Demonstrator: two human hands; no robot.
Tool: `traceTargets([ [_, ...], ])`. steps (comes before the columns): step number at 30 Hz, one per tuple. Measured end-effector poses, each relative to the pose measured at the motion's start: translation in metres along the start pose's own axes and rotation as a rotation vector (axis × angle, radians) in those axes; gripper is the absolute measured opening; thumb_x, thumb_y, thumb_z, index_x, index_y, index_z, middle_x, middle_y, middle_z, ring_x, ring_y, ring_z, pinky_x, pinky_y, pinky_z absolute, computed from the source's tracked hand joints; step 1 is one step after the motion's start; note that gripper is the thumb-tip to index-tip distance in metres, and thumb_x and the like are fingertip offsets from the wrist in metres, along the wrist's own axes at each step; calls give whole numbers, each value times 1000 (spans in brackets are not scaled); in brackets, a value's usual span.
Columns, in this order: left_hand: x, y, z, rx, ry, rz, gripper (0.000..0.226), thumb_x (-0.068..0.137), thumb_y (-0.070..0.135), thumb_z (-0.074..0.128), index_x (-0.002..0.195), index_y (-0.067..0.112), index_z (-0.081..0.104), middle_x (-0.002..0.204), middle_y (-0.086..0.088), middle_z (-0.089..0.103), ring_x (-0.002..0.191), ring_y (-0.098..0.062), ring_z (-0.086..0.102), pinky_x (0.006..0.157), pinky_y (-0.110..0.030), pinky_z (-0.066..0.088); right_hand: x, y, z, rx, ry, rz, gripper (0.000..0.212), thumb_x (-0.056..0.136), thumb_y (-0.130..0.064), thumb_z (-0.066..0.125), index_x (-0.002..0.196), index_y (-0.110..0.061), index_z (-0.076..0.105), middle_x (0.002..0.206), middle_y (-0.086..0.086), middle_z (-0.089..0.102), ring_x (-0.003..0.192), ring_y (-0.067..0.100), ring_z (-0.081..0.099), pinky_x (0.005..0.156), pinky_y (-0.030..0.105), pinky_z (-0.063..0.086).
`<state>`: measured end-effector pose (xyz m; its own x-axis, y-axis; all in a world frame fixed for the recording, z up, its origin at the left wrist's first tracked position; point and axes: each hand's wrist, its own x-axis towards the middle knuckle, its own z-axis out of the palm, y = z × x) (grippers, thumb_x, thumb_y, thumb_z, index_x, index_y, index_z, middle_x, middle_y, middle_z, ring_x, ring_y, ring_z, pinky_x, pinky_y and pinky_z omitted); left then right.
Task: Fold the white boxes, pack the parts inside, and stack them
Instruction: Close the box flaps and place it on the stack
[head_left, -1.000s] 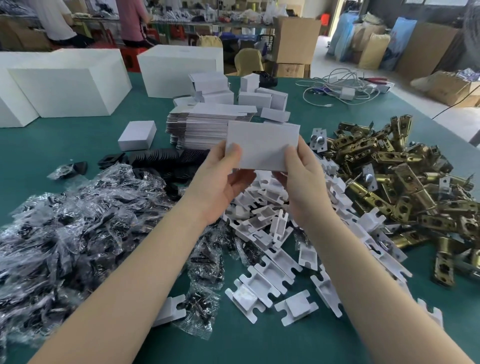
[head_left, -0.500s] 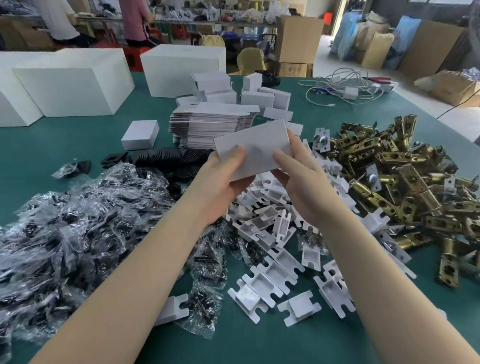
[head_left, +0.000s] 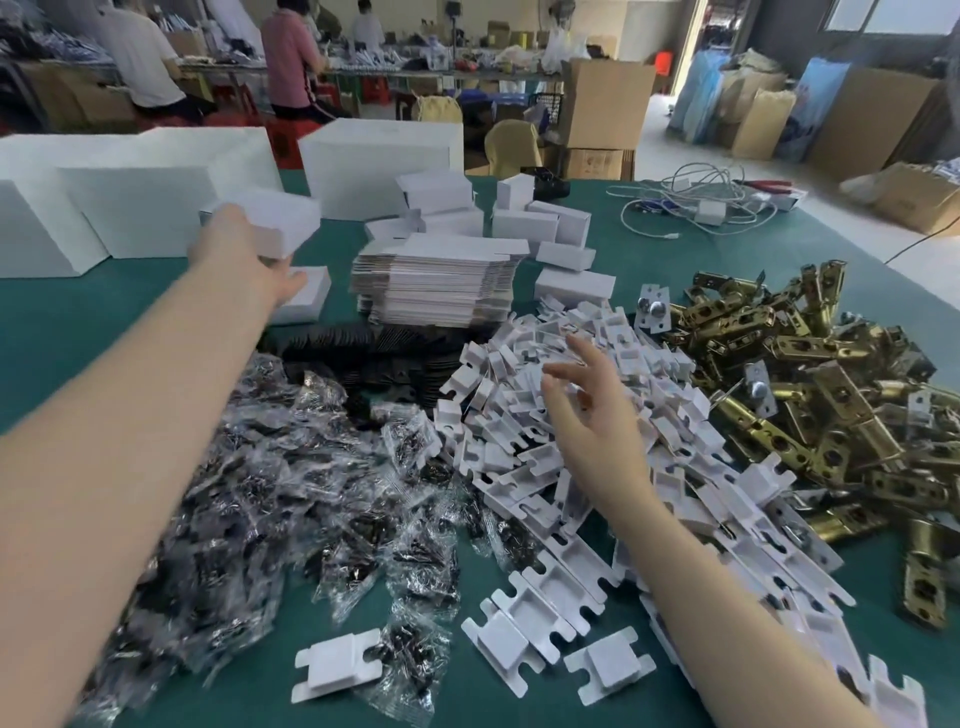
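Green-topped table (head_left: 675, 270), pale floor (head_left: 670, 140), cardboard cartons (head_left: 605, 101), daylit doorway (head_left: 727, 31)

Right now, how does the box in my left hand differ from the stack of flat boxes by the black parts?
The held box is folded into shape and lifted off the table by the left hand; the flat stack is unfolded sheets piled on the green table. One piece against many. Both are white cardboard.
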<state>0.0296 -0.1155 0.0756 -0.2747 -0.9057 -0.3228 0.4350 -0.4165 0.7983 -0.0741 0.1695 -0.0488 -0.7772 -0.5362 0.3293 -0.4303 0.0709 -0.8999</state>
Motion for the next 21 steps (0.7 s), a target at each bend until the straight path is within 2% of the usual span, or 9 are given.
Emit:
traceTargets([
  [4,37,-11,-11,169,149,39,37,97,18,55,133,18,48,124,0,63,105,-18,65,60,-30,54,-2,5,5,-2,-35,9,43,96,-34,59,134,-43,41,111,-19,62,95,-11,61,71,5,48],
  [7,62,-23,-22,291,177,118,22,93,15,64,111,9,53,129,-14,60,113,-31,62,50,-18,52,-4,4,6,-13,-37,-5,37,96,-32,60,122,-53,44,106,-20,64,94,-9,62,69,5,48],
  [10,87,-33,-23,326,80,-30,9,102,13,51,94,8,51,143,-16,51,126,-27,55,65,-12,54,-2,4,5,9,-10,-1,40,96,-27,61,115,-57,44,103,-19,65,91,-7,64,67,5,47],
  [12,98,-41,-24,391,111,-14,15,101,12,53,114,4,53,141,-12,54,119,-22,58,55,-18,56,-1,6,5,11,-6,4,37,96,-26,61,118,-51,47,102,-18,66,91,-5,65,68,5,47],
  [14,96,-42,-25,389,145,-2,25,99,12,57,122,4,53,135,-15,56,116,-27,57,79,-10,52,-2,8,5,4,-13,3,34,96,-26,62,122,-44,49,101,-18,66,92,-6,64,72,5,47],
  [16,105,-42,-22,428,103,-10,21,102,9,50,83,0,47,133,-34,50,130,-44,45,100,-7,-5,-2,8,6,-11,-30,-2,33,95,-27,62,120,-45,49,102,-19,66,96,-8,63,76,4,47],
  [17,104,-43,-20,546,93,48,28,103,9,46,76,3,42,137,-36,45,133,-46,40,100,-8,-7,-2,8,6,-14,-34,0,33,95,-27,62,120,-45,49,102,-19,66,97,-8,62,77,3,46],
  [19,88,-46,-15,524,104,60,13,102,10,50,110,1,53,146,-21,42,134,-33,43,100,-13,40,-3,8,5,-7,-27,5,31,95,-29,62,120,-42,50,102,-19,67,97,-9,62,76,3,46],
  [21,63,-43,-2,637,128,149,42,97,13,56,137,11,44,134,-6,49,113,-21,54,87,-25,49,-2,7,5,5,-9,0,27,96,-30,61,118,-43,51,100,-17,67,93,-7,63,74,7,48],
])
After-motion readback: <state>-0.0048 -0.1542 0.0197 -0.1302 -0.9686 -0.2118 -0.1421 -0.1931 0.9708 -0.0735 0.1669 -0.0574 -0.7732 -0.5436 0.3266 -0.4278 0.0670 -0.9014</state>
